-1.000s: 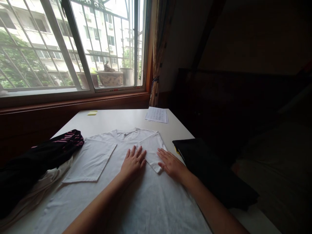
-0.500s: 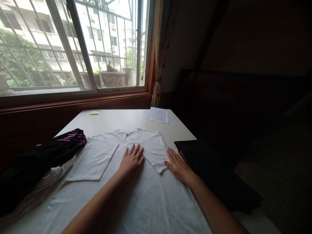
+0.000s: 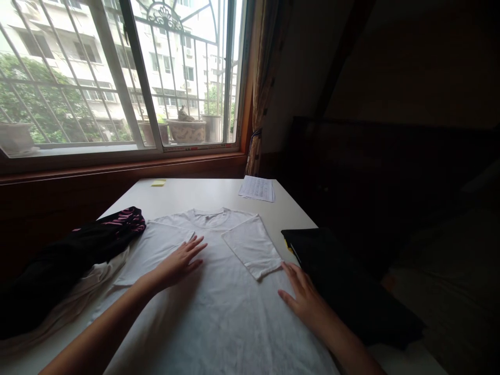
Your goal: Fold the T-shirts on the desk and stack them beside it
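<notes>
A white T-shirt (image 3: 226, 302) lies spread on the white table, its neckline toward the window and both sleeves folded inward over the body. My left hand (image 3: 183, 260) is over the inner edge of the left sleeve, fingers stretched out and apart, holding nothing; its forearm hides part of that sleeve. By the outer corner of the right sleeve (image 3: 253, 245) is my right hand (image 3: 302, 291), fingers extended along the shirt's right edge with the thumb spread. Whether its fingertips press on the cloth I cannot tell.
Dark clothing with pink lettering (image 3: 121, 221) is heaped on the left, over paler cloth. A folded black garment (image 3: 344, 281) lies along the right edge. Printed papers (image 3: 258, 188) and a yellow sticky note (image 3: 158, 183) lie at the far end of the table (image 3: 203, 191), below the window.
My left hand has moved left, from the shirt's middle to the left sleeve. My right hand has slid nearer to me along the right edge. The view has shifted slightly.
</notes>
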The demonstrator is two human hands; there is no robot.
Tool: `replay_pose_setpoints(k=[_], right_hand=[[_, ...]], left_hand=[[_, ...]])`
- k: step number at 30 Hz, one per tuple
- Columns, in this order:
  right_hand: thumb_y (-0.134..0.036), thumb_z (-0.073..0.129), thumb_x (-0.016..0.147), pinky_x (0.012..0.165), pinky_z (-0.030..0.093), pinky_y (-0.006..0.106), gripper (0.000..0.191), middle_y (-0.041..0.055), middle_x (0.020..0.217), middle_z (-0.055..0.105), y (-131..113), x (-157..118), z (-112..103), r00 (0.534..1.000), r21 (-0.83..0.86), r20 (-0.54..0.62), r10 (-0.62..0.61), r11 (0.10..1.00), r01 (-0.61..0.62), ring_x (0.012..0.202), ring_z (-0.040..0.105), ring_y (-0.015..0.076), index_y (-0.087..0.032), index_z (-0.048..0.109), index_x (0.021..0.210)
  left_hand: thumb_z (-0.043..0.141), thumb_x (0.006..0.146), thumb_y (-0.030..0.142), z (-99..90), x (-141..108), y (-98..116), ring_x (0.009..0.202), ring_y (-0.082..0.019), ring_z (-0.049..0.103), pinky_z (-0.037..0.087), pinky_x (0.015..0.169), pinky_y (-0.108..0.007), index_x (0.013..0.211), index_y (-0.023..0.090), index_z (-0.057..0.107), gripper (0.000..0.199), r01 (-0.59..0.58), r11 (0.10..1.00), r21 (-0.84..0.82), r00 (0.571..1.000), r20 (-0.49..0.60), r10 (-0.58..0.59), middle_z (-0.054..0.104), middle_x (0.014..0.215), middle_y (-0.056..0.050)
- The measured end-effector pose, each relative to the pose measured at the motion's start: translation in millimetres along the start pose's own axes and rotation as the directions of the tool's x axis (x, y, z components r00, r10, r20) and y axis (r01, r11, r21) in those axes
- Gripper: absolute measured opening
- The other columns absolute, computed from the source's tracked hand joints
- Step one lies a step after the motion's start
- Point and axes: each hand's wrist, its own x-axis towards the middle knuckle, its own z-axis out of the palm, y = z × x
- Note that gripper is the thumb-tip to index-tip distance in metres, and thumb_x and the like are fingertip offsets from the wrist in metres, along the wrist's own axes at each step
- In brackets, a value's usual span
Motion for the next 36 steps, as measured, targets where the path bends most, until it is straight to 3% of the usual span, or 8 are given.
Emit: replay_pose_setpoints(k=[3,9,12,18,23,28,32,36], right_hand=[[-0.044,0.055,0.091,0.103,0.051,0.047,0.067,0.0113,0.133,0.061,4,-31,-14,0.997,0.099,0.032,0.073,0.992,-0.075,0.122,0.061,0.031,-0.031,0.037,0.155],[-0.046,0.056,0.085,0.102,0.05,0.046,0.081,0.0119,0.131,0.068,-4,-71,-41,0.884,0.266,0.419,0.207,0.903,-0.337,0.119,0.065,0.0327,-0.03,0.027,0.159],[-0.043,0.055,0.083,0.105,0.047,0.043,0.082,0.0098,0.135,0.066,-8,-77,-51,0.85,0.305,0.485,0.203,0.872,-0.383,0.123,0.064,0.0307,-0.031,0.027,0.16],[-0.052,0.046,0.084,0.108,0.045,0.039,0.069,0.0088,0.136,0.065,4,-71,-53,0.875,0.374,0.392,0.285,0.82,-0.434,0.128,0.06,0.0285,-0.027,0.048,0.148],[-0.057,0.041,0.085,0.09,0.054,0.037,0.066,0.0085,0.102,0.078,13,-47,-70,0.869,0.38,0.354,0.345,0.796,-0.471,0.098,0.073,0.0292,-0.026,0.052,0.142],[-0.062,0.047,0.082,0.072,0.053,0.034,0.068,0.0026,0.074,0.071,16,-28,-92,0.891,0.322,0.224,0.396,0.832,-0.451,0.073,0.071,0.026,-0.027,0.056,0.139],[-0.069,0.045,0.08,0.072,0.053,0.035,0.094,0.0016,0.068,0.068,23,-49,-85,0.842,0.37,0.371,0.392,0.769,-0.522,0.07,0.07,0.0265,-0.018,0.03,0.157],[-0.072,0.059,0.064,0.095,0.053,0.039,0.109,0.0112,0.108,0.076,33,-86,-84,0.803,0.47,0.533,0.266,0.696,-0.543,0.11,0.069,0.0352,-0.024,0.032,0.158]], left_hand=[[0.037,0.105,0.049,-12.2,-40,-35,0.152,-0.029,0.024,0.026,0.121,-0.054,0.154,0.028,0.04,0.054,0.081,0.991,0.107,0.996,-0.034,-0.078,0.032,0.164,-0.006],[0.034,0.104,0.053,-14.2,-94,-79,0.152,-0.028,0.025,0.024,0.123,-0.05,0.155,0.025,0.039,0.058,0.256,0.942,0.218,0.967,-0.044,-0.252,0.031,0.163,-0.004],[0.032,0.104,0.053,-12.2,-99,-76,0.152,-0.026,0.025,0.022,0.123,-0.049,0.156,0.029,0.035,0.057,0.294,0.926,0.236,0.956,-0.055,-0.29,0.03,0.164,-0.001],[0.034,0.103,0.053,-9.8,-97,-61,0.152,-0.027,0.025,0.021,0.123,-0.05,0.156,0.03,0.035,0.058,0.356,0.905,0.233,0.934,-0.063,-0.351,0.028,0.164,-0.003],[0.034,0.102,0.054,0.1,-105,-40,0.153,-0.027,0.022,0.019,0.123,-0.052,0.157,0.029,0.033,0.06,0.43,0.872,0.235,0.902,-0.085,-0.422,0.025,0.165,-0.003],[0.033,0.103,0.054,4.4,-113,-14,0.154,-0.028,0.02,0.018,0.122,-0.053,0.157,0.027,0.032,0.061,0.48,0.838,0.261,0.876,-0.098,-0.472,0.024,0.166,-0.005],[0.033,0.103,0.053,1.0,-114,-7,0.154,-0.027,0.02,0.017,0.123,-0.052,0.158,0.028,0.03,0.061,0.493,0.825,0.274,0.868,-0.087,-0.49,0.023,0.166,-0.004],[0.032,0.103,0.054,-0.8,-114,-7,0.154,-0.027,0.02,0.018,0.122,-0.052,0.158,0.028,0.03,0.061,0.495,0.823,0.28,0.866,-0.079,-0.494,0.022,0.166,-0.004]])
